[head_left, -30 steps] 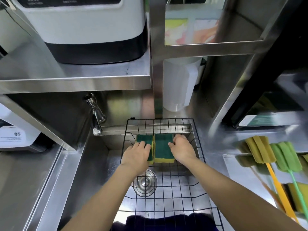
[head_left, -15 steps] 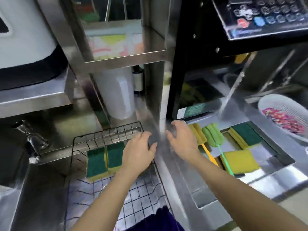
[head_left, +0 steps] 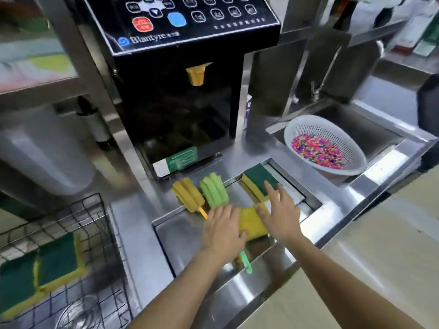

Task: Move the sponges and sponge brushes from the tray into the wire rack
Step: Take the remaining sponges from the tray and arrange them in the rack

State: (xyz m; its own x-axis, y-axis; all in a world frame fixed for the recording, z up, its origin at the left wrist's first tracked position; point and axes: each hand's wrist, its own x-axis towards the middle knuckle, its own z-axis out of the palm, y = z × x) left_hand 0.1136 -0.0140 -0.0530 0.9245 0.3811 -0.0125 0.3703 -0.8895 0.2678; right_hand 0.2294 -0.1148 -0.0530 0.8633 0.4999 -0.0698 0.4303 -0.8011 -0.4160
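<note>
Both forearms are being stretched forward from the lower edge of the view over the steel tray [head_left: 180, 236] sunk in the bench [head_left: 133, 224]. The left hand [head_left: 223, 231] is being held palm down, fingers [head_left: 222, 213] extended and slightly spread, released and clasping nothing; it is being laid over the handles of the two sponge brushes and against the left edge of a yellow sponge [head_left: 253, 224]. The right hand [head_left: 281, 216] is also being held flat and palm down, fingers [head_left: 270, 191] splayed and released, over the right edge of that same sponge; whether it is being touched cannot be told.

A green-topped sponge [head_left: 257, 178] is being left at the far end of the tray, just beyond the right fingertips. The yellow sponge brush [head_left: 187, 197] and the green sponge brush [head_left: 213, 192] are lying side by side, heads resting on the tray's far-left rim, the green handle emerging beneath the left wrist.

Two green-topped sponges [head_left: 40, 267] are lying side by side inside the wire rack [head_left: 78, 214] at the lower left, well apart from the tray. A black dispenser machine [head_left: 180, 91] is standing behind the tray, and a white colander [head_left: 325, 144] of coloured bits is sitting in a basin to the right.
</note>
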